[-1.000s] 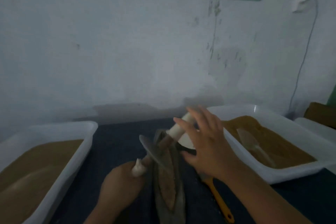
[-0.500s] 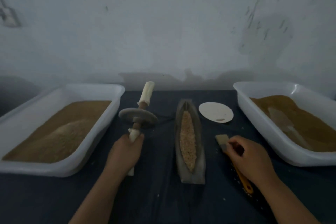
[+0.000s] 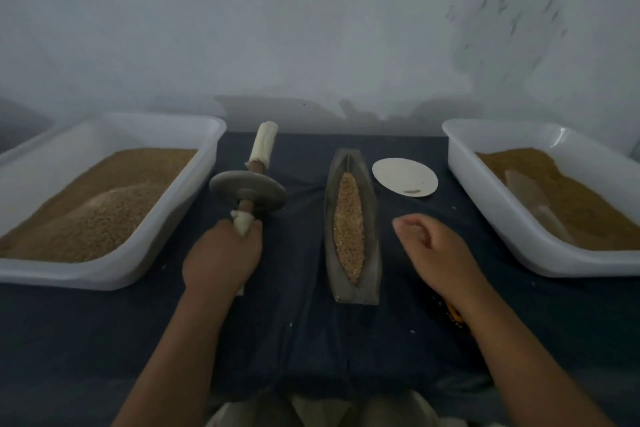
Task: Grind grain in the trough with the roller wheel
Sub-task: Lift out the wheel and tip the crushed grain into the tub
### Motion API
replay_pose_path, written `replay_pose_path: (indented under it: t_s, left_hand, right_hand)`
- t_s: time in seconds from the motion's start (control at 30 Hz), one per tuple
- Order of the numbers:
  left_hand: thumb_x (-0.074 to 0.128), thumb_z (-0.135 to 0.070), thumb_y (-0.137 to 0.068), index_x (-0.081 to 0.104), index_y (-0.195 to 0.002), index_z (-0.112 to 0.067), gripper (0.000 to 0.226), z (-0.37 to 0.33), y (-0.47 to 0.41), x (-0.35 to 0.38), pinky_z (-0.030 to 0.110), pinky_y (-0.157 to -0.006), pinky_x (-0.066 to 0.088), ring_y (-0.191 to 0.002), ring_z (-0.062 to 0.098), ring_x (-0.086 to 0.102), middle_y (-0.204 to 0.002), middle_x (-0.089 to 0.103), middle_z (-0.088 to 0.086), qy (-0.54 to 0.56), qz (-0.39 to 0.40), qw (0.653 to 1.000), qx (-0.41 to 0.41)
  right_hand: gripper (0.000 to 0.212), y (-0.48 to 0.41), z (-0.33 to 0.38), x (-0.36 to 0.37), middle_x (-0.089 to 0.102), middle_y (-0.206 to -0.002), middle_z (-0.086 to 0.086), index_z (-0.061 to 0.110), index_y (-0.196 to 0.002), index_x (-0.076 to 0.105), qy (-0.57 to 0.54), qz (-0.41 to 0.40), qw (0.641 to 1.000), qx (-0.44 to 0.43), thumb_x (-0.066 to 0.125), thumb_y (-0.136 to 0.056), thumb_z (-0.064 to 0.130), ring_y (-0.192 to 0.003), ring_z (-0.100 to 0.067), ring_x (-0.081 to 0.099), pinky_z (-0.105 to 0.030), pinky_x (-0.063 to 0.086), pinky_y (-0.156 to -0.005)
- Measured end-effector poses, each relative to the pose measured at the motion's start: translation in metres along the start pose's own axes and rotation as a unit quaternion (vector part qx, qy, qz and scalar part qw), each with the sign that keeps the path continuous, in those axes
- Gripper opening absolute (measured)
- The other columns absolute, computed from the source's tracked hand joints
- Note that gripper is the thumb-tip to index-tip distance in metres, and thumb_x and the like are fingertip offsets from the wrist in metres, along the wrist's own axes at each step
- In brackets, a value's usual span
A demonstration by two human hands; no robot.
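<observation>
Trough (image 3: pixel 373 246) sits centre on the dark cloth (image 3: pixel 294 340), long axis running away from me, narrow end toward the wall (image 3: pixel 311 28). Grain (image 3: pixel 348 229) fills its middle channel in a long tapered strip. Looks coarse, pale brown.

Roller wheel (image 3: pixel 266 192) is not in the trough. It's off to the left of it, apart, held above the cloth. Disc roughly level, axle tilted up and away from me, far handle wrapped in white.

Left hand (image 3: pixel 221 260): fist clamped round the near white-wrapped handle, just below the disc. Right hand (image 3: pixel 438 253): right of the trough, near it but not touching, fingers loosely curled, nothing in it. Can't tell if it rests on the cloth or hangs above. Hands well apart, trough between them.

Small orange bit (image 3: pixel 454 315) pokes out beside my right wrist, mostly hidden, can't say what it is.

White round disc (image 3: pixel 404 177) lies flat just right of the trough's far end, a few specks on its near edge.

Left white tub (image 3: pixel 114 279): heaped brown grain (image 3: pixel 104 204), paler mound at the front. Right white tub (image 3: pixel 540 263): finer brown material (image 3: pixel 595 218) with a pale scoop (image 3: pixel 530 198) lying in it. Both tubs are on the cloth, flanking everything.
</observation>
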State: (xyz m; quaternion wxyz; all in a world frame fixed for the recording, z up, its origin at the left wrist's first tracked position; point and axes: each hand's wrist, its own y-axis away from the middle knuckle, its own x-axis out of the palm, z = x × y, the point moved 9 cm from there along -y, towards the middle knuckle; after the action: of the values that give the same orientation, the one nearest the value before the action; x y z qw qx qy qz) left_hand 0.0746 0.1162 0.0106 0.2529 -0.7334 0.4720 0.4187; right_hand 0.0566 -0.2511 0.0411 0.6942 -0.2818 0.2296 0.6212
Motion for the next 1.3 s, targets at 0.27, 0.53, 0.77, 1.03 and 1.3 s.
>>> replay_pose_path:
  t_s: [0.27, 0.53, 0.77, 1.03, 1.3]
  left_hand:
    - [0.064, -0.061, -0.092, 0.052, -0.117, -0.042, 0.034, -0.025, 0.064, -0.045, 0.026, -0.081, 0.044, -0.102, 0.002, 0.055, -0.114, 0.054, -0.021, 0.074, -0.205, 0.96, 0.174]
    - [0.062, -0.06, -0.098, 0.067, -0.12, -0.018, 0.047, -0.112, 0.046, 0.065, 0.037, -0.082, 0.06, -0.094, 0.022, 0.078, -0.104, 0.08, 0.006, 0.541, 0.309, 0.779, -0.069]
    - [0.073, -0.057, -0.091, 0.082, -0.115, -0.015, 0.049, -0.146, 0.072, 0.093, 0.049, -0.08, 0.064, -0.108, 0.035, 0.076, -0.121, 0.076, 0.018, 0.662, 0.413, 0.621, -0.074]
    - [0.067, -0.029, -0.084, 0.061, -0.14, -0.002, 0.063, -0.128, 0.072, 0.096, 0.054, -0.078, 0.06, -0.107, 0.047, 0.072, -0.127, 0.068, 0.034, 0.732, 0.371, 0.565, -0.087]
    - [0.065, -0.024, -0.083, 0.075, -0.123, -0.002, 0.046, -0.111, 0.059, 0.052, 0.056, -0.078, 0.059, -0.103, 0.048, 0.073, -0.121, 0.071, 0.03, 0.782, 0.273, 0.556, -0.071]
  right_hand:
    - [0.024, -0.023, 0.015, 0.06, 0.077, -0.083, 0.012, 0.041, -0.109, 0.066, -0.11, 0.157, 0.974, 0.123, 0.06, -0.095, 0.06, -0.066, -0.01, 0.071, -0.022, 0.048, -0.049]
    - [0.018, -0.018, 0.016, 0.056, 0.077, -0.087, 0.015, 0.027, -0.102, 0.075, -0.175, 0.085, 0.976, 0.099, 0.057, -0.099, 0.024, -0.077, -0.002, 0.072, -0.027, 0.057, -0.069]
    - [0.023, -0.001, 0.044, 0.039, 0.078, -0.097, 0.011, 0.04, -0.103, 0.077, -0.175, 0.119, 0.975, 0.06, 0.059, -0.098, 0.026, -0.09, -0.008, 0.074, -0.041, 0.059, -0.087]
    - [0.041, 0.021, 0.036, -0.039, 0.064, -0.07, 0.011, 0.043, -0.088, 0.056, 0.137, -0.119, 0.981, -0.073, 0.044, -0.094, 0.081, -0.063, -0.004, 0.062, -0.023, 0.047, -0.053]
    - [0.036, 0.032, -0.044, -0.015, 0.048, -0.088, 0.012, 0.036, -0.085, 0.039, 0.386, 0.036, 0.921, 0.035, 0.038, -0.103, 0.067, -0.072, -0.003, 0.052, -0.023, 0.035, -0.056]
